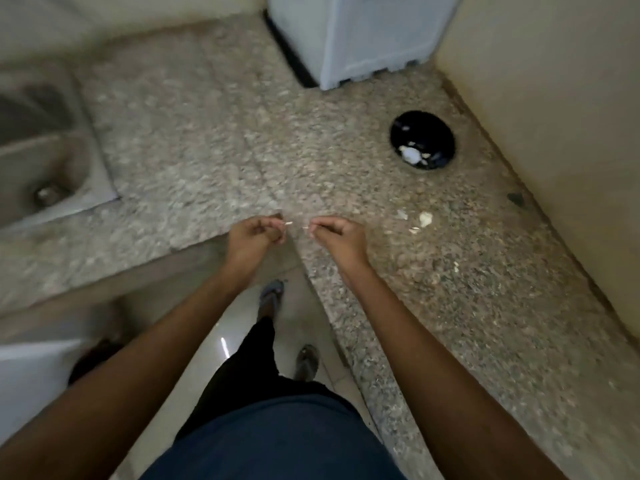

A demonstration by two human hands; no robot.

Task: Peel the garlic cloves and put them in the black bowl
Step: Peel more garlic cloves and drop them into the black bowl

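Closest to me are my two forearms, reaching out over the inner corner of the speckled stone counter (214, 140). My left hand (255, 233) is curled, its fingertips pinching a pale sliver, probably garlic skin (289, 223), that pokes toward the other hand. My right hand (337, 233) is curled too, pinching another small pale bit at its fingertips; blur keeps me from telling whether it is clove or skin. The two hands sit near each other with a gap between.

The black bowl (422, 139) stands on the counter well beyond the right hand, with whitish pieces (412, 154) inside. Between bowl and right hand lie loose scraps of peel (425, 219). Far left of the bowl is a steel sink (52, 157); behind it, a white appliance (353, 36).
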